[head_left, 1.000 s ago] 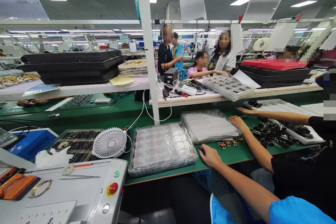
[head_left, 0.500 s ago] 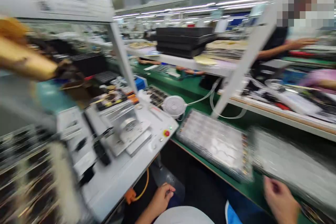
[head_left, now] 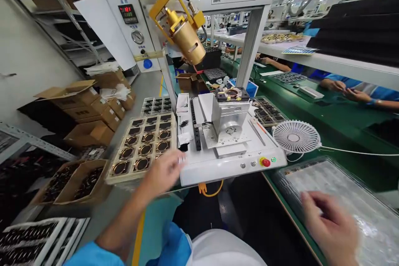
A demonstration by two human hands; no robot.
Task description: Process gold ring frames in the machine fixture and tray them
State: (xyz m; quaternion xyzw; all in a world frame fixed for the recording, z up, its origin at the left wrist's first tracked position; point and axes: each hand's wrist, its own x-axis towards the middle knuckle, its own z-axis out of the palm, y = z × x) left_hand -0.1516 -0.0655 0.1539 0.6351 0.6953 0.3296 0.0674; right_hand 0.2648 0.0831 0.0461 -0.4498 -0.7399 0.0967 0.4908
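Note:
My left hand (head_left: 164, 171), slightly blurred, is over the front right corner of a tray of round gold-rimmed parts (head_left: 144, 143); its fingers are curled near the white machine base (head_left: 230, 165), and anything in them is too blurred to make out. On the right, my right hand (head_left: 332, 224) hovers over a plastic-covered tray (head_left: 339, 187), thumb and fingers apart, with nothing visible between them. A metal fixture (head_left: 230, 120) on the base bears a dark part with a copper-coloured ring (head_left: 232, 93). Above it hangs a gold cylinder head (head_left: 188, 43).
A white fan (head_left: 296, 137) stands right of the base, near a red button (head_left: 264, 162). Tweezers (head_left: 257, 131) lie on the base. Cardboard boxes (head_left: 82, 181) are at the left. Other people's hands (head_left: 352, 91) are across the green bench (head_left: 330, 118).
The view has swung left, bringing the machine to the middle. My left hand has moved from near my lap to the tray's edge. My right hand remains at the right, by the covered trays.

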